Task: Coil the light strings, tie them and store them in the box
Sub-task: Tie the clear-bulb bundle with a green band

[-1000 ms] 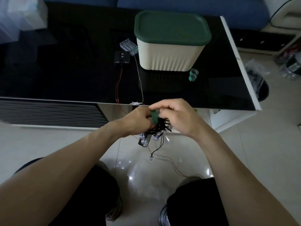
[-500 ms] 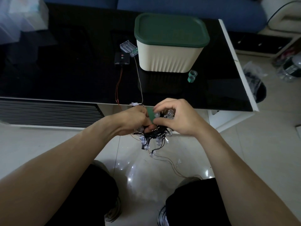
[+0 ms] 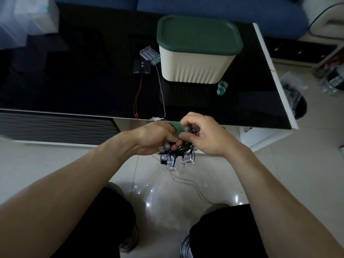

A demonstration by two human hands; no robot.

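A coiled bundle of black-wired light string (image 3: 178, 155) with clear round bulbs hangs between my hands, just in front of the table's near edge. My left hand (image 3: 154, 136) grips the bundle from the left. My right hand (image 3: 202, 135) pinches a green tie strap (image 3: 177, 128) against the top of the bundle. A thin red and black wire (image 3: 193, 185) trails down from the bundle toward the floor. The cream storage box (image 3: 195, 69) with its dark green lid on stands on the black table (image 3: 74, 90).
A black battery case (image 3: 142, 66) and a clear battery holder (image 3: 149, 55) lie left of the box, their wires running off the table's front edge. Green tie straps (image 3: 221, 87) sit right of the box. My knees are below, over a glossy tiled floor.
The bundle has been turned slightly and more bulbs now hang below my left hand. The green strap lies flatter across the top. Both hands stay in nearly the same place.
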